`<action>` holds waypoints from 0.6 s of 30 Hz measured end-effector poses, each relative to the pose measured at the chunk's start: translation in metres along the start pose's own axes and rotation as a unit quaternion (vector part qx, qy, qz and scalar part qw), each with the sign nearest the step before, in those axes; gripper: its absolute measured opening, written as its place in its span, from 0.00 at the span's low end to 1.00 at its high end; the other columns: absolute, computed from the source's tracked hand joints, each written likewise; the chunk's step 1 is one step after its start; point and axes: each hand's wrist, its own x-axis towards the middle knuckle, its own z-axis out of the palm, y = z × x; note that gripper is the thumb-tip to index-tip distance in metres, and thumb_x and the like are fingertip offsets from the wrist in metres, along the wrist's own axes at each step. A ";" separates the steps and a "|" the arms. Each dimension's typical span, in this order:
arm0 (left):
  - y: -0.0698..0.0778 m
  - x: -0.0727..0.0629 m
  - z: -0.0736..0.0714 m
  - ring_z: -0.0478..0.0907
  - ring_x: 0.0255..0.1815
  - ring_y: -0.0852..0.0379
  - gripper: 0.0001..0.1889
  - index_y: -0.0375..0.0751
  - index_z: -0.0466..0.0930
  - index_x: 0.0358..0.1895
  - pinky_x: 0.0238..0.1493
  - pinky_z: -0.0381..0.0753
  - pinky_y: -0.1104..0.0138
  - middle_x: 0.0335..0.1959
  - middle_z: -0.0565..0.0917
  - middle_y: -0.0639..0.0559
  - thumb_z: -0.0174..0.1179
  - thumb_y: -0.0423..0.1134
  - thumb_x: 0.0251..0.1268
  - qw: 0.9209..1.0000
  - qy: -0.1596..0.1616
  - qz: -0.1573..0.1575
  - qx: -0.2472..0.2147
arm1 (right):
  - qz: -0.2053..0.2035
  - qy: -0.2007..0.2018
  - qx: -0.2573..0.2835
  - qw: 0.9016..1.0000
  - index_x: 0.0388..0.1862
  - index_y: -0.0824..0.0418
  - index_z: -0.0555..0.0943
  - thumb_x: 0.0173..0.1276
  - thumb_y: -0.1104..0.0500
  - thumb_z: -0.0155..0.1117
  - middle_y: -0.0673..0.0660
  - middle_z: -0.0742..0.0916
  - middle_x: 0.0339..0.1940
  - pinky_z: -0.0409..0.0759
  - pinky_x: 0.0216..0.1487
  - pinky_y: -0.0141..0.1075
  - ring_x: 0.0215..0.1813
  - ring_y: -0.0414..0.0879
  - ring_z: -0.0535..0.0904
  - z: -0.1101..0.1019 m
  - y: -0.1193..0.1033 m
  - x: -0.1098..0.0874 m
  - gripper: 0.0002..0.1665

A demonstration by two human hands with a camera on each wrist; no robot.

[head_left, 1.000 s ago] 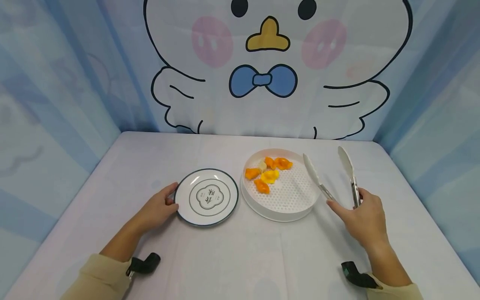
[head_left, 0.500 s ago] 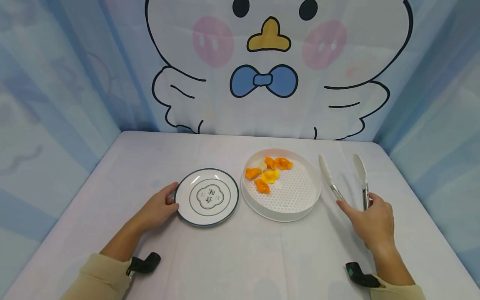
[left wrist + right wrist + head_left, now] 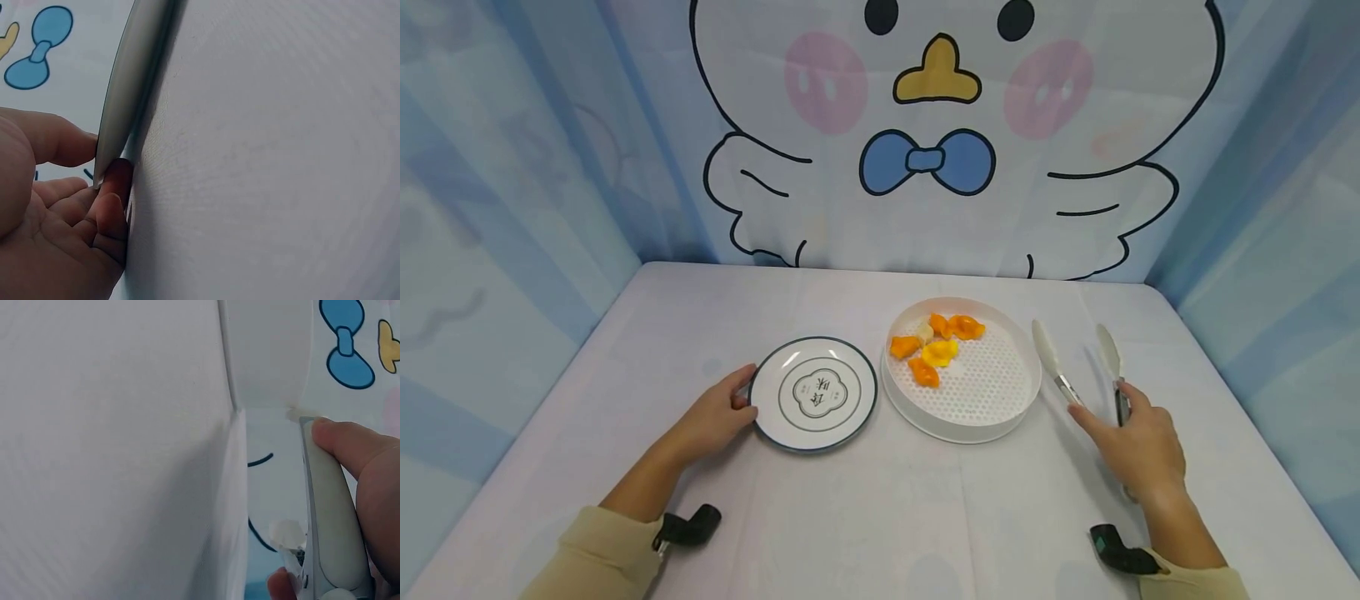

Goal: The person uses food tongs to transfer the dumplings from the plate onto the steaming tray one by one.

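Observation:
At the left, my left hand (image 3: 711, 421) pinches the rim of a white plate (image 3: 778, 425) with a dark edge line. The left wrist view shows the plate (image 3: 131, 81) edge-on, thumb on its face and fingers beneath. My right hand (image 3: 1142, 446) holds a pair of tongs (image 3: 1047, 352) with pale tips; their two arms stand apart with nothing between them. In the right wrist view the thumb lies along the tongs' handle (image 3: 337, 512). Between the hands sits a round white perforated tray (image 3: 992, 392) holding several orange and yellow dumpling-shaped pieces (image 3: 939, 353) and a pale piece (image 3: 924, 333).
A white cloth covers the table (image 3: 880, 517). A printed curtain (image 3: 925, 233) with a cartoon figure hangs behind it, and blue curtains (image 3: 512, 250) flank both sides. Small black devices (image 3: 692, 527) are worn at both wrists.
My right hand has carried the tongs rightward away from the tray, then slightly back left, with the tips drawn nearer to me. Left hand, plate and pieces have stayed put.

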 end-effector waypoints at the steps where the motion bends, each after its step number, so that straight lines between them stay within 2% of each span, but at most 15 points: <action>1: 0.000 0.000 0.000 0.68 0.44 0.49 0.37 0.31 0.51 0.78 0.44 0.67 0.57 0.40 0.71 0.44 0.53 0.32 0.67 1.000 0.000 0.001 0.000 | 0.001 -0.006 -0.003 1.000 0.77 0.71 0.57 0.64 0.30 0.62 0.84 0.72 0.56 0.74 0.39 0.62 0.53 0.75 0.71 0.000 0.000 0.000 0.60; 10: 0.001 -0.001 0.000 0.67 0.42 0.50 0.37 0.30 0.51 0.78 0.41 0.67 0.59 0.38 0.70 0.44 0.53 0.31 0.67 1.000 -0.001 0.003 -0.001 | -0.003 -0.044 -0.054 0.998 0.74 0.74 0.60 0.62 0.27 0.60 0.84 0.75 0.52 0.77 0.30 0.53 0.43 0.71 0.78 -0.001 0.001 0.002 0.61; 18: 0.000 -0.001 0.000 0.67 0.42 0.50 0.37 0.30 0.50 0.78 0.42 0.67 0.59 0.41 0.71 0.44 0.53 0.32 0.67 1.000 -0.002 0.002 -0.001 | 0.029 -0.078 -0.077 0.994 0.74 0.76 0.56 0.59 0.24 0.61 0.85 0.72 0.59 0.80 0.31 0.55 0.47 0.72 0.78 -0.003 -0.002 0.003 0.67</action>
